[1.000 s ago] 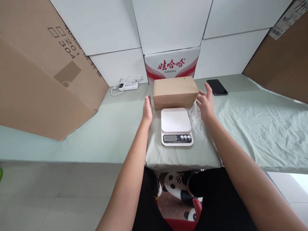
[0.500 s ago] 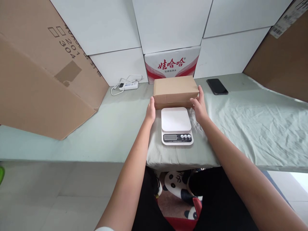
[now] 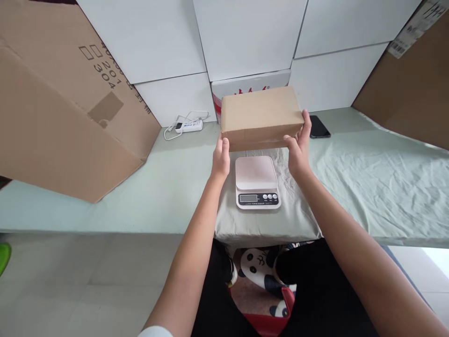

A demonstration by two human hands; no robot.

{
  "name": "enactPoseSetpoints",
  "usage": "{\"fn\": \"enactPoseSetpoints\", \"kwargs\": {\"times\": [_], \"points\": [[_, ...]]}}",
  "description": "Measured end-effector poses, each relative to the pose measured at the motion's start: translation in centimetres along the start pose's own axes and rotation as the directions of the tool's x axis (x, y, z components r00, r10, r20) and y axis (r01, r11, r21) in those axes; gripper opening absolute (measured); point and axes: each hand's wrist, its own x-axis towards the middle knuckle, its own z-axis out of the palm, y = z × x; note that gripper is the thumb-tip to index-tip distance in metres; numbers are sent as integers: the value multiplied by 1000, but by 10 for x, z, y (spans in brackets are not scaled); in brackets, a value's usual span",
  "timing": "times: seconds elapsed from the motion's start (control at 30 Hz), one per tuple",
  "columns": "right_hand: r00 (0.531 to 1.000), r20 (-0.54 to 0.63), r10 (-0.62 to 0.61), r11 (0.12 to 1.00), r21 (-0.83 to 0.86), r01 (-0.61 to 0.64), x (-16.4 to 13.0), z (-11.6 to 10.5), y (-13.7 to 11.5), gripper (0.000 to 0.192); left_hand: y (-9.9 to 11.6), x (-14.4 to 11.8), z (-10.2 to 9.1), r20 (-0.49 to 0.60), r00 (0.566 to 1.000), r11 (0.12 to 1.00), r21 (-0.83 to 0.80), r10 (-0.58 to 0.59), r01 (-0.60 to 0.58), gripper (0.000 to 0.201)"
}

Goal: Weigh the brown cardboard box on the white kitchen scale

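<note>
Cardboard box (image 3: pixel 261 114), plain brown, closed, oblong, between both hands.

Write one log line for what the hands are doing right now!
left hand: holds brown box | right hand: holds box | box: above white scale

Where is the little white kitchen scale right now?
In the head view the white scale sits mid-frame on the green cloth, between the person's wrists and just below the brown box held by both hands.
</note>
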Motion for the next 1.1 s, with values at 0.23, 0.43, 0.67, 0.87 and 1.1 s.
{"fn": "enactPoseSetpoints", "kwargs": {"times": [0.23,0.43,0.67,0.87,1.1], "points": [[999,-4,41,999,-3,-41,-47,-3,-32,91,24,-47,-6,-13,995,992,78,99,-98,94],[991,-40,129,991,21,-129,-91,-3,-43,93,21,-93,-10,-61,998,998,60,30,-26,90],[987,2,162,986,40,-162,-104,-8,-45,92,12,-111,-15,-102,995,998,64,-15,22,91],[983,9,184,979,83,-184,-106,-4,-50,89,6,-105,-21,-130,991,997,68,-35,44,90],[977,4,212,973,97,-211,-104,-7,-55,87,8,-105,-16,-102,995,998,61,-14,21,87]]}}
